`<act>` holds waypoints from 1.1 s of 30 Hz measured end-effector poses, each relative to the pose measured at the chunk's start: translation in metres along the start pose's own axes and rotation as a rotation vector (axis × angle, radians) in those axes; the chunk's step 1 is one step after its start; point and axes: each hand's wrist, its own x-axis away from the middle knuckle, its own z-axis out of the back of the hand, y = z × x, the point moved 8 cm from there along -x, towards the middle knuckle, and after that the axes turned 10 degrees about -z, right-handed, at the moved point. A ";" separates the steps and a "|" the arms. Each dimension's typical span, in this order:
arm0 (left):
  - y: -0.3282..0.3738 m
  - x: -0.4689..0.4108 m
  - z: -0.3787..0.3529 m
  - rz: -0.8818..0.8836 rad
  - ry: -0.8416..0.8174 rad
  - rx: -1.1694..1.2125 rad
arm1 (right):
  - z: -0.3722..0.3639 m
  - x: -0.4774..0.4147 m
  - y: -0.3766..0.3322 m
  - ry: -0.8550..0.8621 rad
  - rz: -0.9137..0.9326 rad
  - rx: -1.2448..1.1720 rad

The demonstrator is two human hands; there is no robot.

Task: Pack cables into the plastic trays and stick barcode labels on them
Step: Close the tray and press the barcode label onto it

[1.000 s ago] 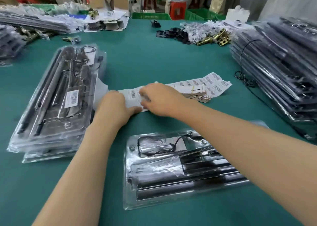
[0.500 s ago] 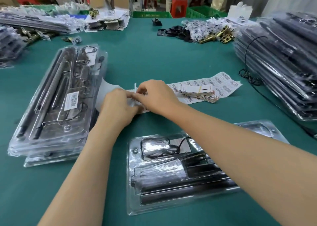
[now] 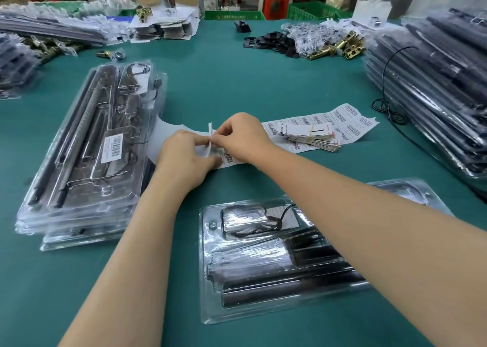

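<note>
A strip of barcode labels (image 3: 329,121) lies across the middle of the green table. My left hand (image 3: 184,159) holds the strip's near end down. My right hand (image 3: 242,135) pinches one white label (image 3: 210,133) and lifts its edge off the backing paper. In front of me lies a clear plastic tray (image 3: 263,257) with black rods and a coiled black cable inside; my right forearm hides part of it. At the left sits a stack of packed trays (image 3: 87,151), the top one bearing a barcode label (image 3: 113,146).
A tall pile of packed trays (image 3: 434,91) fills the right side, with a loose black cable (image 3: 390,109) beside it. A bundle of tags (image 3: 313,135) rests on the label strip. Brass hardware (image 3: 340,47), black parts and cards lie at the far edge.
My right hand went from pressing flat on the strip to pinching a label and peeling it upward. The left hand stayed on the strip. The view shifted slightly.
</note>
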 end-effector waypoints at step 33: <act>0.044 0.003 0.002 -0.221 -0.030 -0.271 | 0.181 0.187 0.133 0.589 0.754 0.862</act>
